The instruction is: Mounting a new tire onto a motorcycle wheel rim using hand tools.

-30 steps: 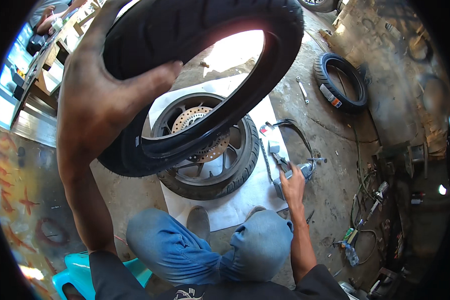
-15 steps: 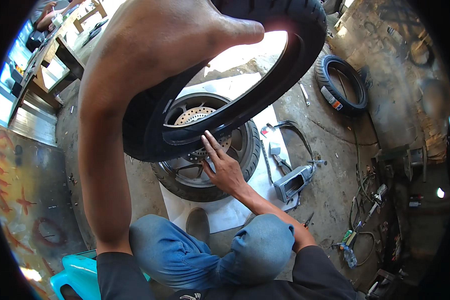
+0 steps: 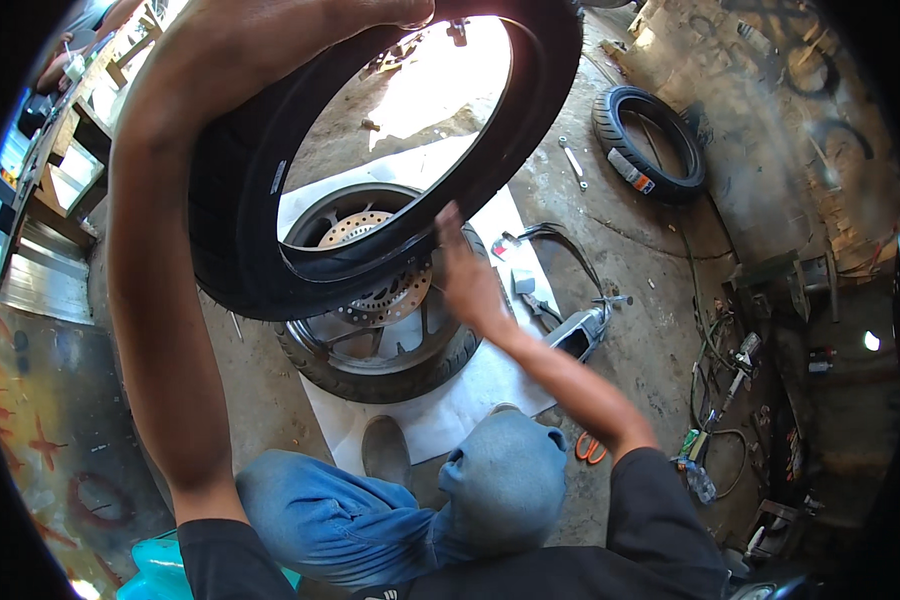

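My left hand point(image 3: 300, 35) is closed over the upper rim of a black motorcycle tyre point(image 3: 232, 215), holding it raised and tilted; its fingers partly leave the top of the picture. My right hand point(image 3: 470, 280), slightly blurred, has its fingers stretched out at the tyre's near lower edge, the fingertips against or just beside the rubber; contact is hard to tell. Below the raised tyre lies a motorcycle wheel point(image 3: 410, 383) with its own tyre fitted. A drilled brake disc point(image 3: 395, 300) shows on it, partly covered by the raised tyre.
The wheel rests on a white sheet point(image 3: 335, 415). To the right lie a grey foot pump point(image 3: 582, 330), a spanner point(image 3: 573, 163), another tyre point(image 3: 610, 140) and orange-handled scissors point(image 3: 590, 448). A teal stool point(image 3: 158, 570) stands at lower left; hoses point(image 3: 705, 385) lie by the right wall.
The raised tyre and my left hand have shifted left and slightly up in the picture. My right hand has moved to the right along the tyre's edge. The scissors' handles have come into view.
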`<state>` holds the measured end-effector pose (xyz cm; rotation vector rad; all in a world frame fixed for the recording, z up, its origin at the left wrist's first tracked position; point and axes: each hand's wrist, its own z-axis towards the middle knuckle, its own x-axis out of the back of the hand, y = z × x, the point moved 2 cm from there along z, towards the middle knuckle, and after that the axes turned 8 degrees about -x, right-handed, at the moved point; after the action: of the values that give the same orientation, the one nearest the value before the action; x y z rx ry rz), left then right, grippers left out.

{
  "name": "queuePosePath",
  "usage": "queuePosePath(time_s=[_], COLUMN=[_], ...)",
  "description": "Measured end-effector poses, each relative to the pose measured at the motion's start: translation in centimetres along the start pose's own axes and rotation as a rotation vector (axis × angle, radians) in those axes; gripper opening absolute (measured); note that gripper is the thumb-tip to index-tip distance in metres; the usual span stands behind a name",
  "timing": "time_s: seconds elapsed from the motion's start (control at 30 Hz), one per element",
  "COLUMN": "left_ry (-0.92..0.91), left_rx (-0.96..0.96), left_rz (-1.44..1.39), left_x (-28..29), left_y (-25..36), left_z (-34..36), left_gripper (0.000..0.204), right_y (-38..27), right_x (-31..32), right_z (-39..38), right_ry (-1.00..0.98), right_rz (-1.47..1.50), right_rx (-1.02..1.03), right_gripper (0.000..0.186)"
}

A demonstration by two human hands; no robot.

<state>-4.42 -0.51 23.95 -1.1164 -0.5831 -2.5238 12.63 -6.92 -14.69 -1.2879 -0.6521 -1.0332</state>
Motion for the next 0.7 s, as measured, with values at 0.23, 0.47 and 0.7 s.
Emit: queuePosePath(time_s=[0.23, 0.47, 0.7], left_ry=[-0.119, -0.121, -0.145], left_rx=[0.104, 0.210, 0.130], left_rz=[-0.161, -0.018, 0.044], left_x=[1.4, -0.1, -0.6], left_y=[-2.8, -6.1, -7.2], left_z=[2.9, 3.7, 5.3], left_gripper=[0.087, 0.093, 0.094], right_y=[-13.4, 5.0, 9.8], right_x=[2.0, 1.0, 15.8], right_z=[-3.1, 3.7, 16.4], right_ry=[-0.323, -0.099, 0.349], right_rz=[0.566, -0.338, -0.965], right_rx=[0.288, 0.286, 0.498], right_gripper=[0.098, 0.091, 0.085])
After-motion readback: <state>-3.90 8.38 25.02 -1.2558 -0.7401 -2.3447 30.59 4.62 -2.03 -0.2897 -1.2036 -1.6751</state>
